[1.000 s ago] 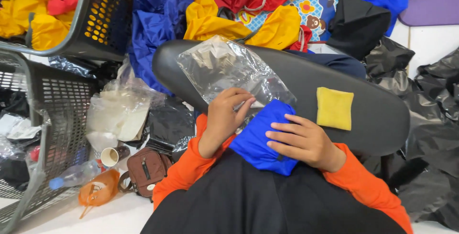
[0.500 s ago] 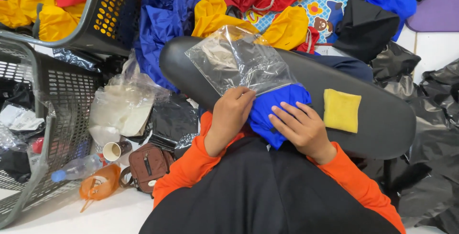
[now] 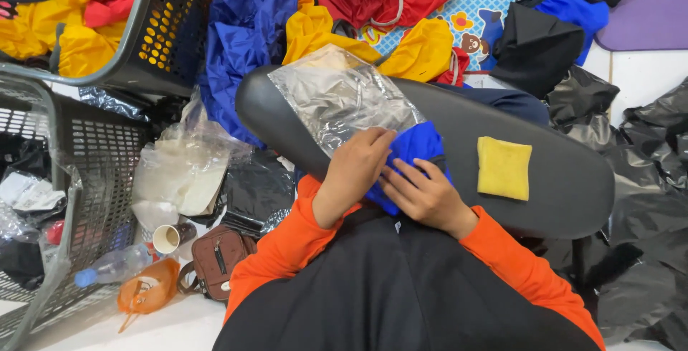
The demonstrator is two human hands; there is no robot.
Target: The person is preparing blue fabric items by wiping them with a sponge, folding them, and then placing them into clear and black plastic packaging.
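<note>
Pressing down with both hands, I have the folded blue cloth (image 3: 419, 146) at the near edge of the black tabletop (image 3: 566, 179), right at the mouth of the clear plastic bag (image 3: 340, 100). My left hand (image 3: 355, 172) lies over the bag's opening with the fingers curled together onto the plastic and the cloth beneath; my right hand (image 3: 423, 193) rests on the cloth's near side, fingers spread flat and pushing rather than pinching. Part of the blue bundle seems to sit under the bag's lip, though the glare on the plastic makes it hard to tell how much is truly inside. So the folding looks done and the bagging only begun, I judge; most of the bag lies flat beyond my hands. A folded yellow cloth (image 3: 504, 168) lies apart to the right, untouched.
</note>
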